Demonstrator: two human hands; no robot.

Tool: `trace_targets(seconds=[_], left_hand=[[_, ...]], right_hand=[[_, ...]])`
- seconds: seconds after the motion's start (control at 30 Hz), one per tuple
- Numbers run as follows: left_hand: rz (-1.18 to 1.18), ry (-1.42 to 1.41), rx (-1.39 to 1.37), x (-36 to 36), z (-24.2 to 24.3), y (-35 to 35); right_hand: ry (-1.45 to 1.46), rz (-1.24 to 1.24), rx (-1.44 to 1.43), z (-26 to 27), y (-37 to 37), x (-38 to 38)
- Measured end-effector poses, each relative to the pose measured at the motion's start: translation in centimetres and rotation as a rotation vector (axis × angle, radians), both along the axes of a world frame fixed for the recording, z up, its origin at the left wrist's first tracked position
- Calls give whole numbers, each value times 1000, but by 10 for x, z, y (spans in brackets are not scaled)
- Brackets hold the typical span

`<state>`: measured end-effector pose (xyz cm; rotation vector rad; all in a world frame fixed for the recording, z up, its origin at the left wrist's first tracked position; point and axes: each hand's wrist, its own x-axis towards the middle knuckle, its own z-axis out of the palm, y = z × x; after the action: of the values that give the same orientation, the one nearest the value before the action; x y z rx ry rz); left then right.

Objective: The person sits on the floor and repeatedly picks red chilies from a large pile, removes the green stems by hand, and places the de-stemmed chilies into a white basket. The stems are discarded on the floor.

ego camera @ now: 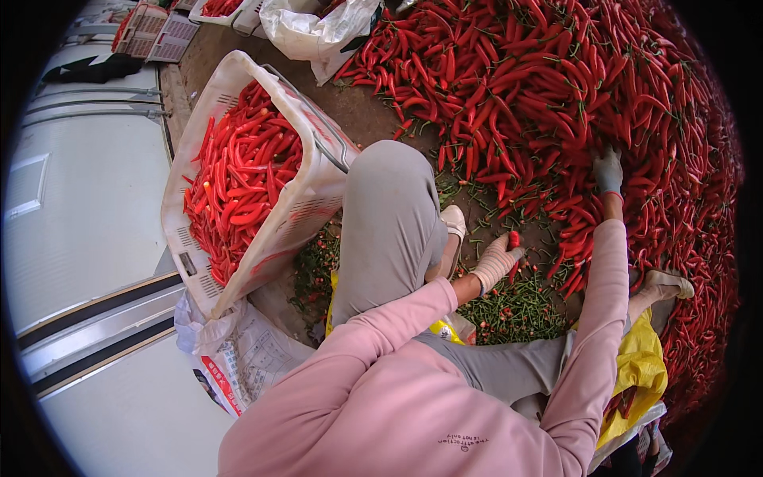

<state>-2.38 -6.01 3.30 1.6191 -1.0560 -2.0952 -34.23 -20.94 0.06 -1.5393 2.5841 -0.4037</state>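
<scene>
My left hand (496, 262), in a striped knit glove, is closed around red chili peppers (514, 241); how many it holds cannot be made out. Below it lies a heap of cut green stems (518, 313) on the ground. Farther right, my right hand (608, 170), in a grey-coated glove, reaches into a large pile of red chilies (524, 101) that still have green stems. Its fingertips are hidden among the peppers. To the left, a tilted white plastic crate (304, 179) is part-filled with stemless red chilies (244, 179).
A white woven sack (319, 33) stands beyond the crate, near more crates (156, 36) at upper left. White panels (89, 208) line the left side. A printed plastic bag (256, 352) touches the crate's base. A yellow bag (641, 369) lies by my right leg.
</scene>
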Motion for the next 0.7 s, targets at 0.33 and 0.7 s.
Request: trace_targets(seconds=[0.33,0.7], left_hand=[[129,208,-127,-21,-43,3],[-1081,-430,-790,9,81,-11]], right_hand=[[-818,85,128,40,171,156],[-2305,-373,-436,92,207,195]])
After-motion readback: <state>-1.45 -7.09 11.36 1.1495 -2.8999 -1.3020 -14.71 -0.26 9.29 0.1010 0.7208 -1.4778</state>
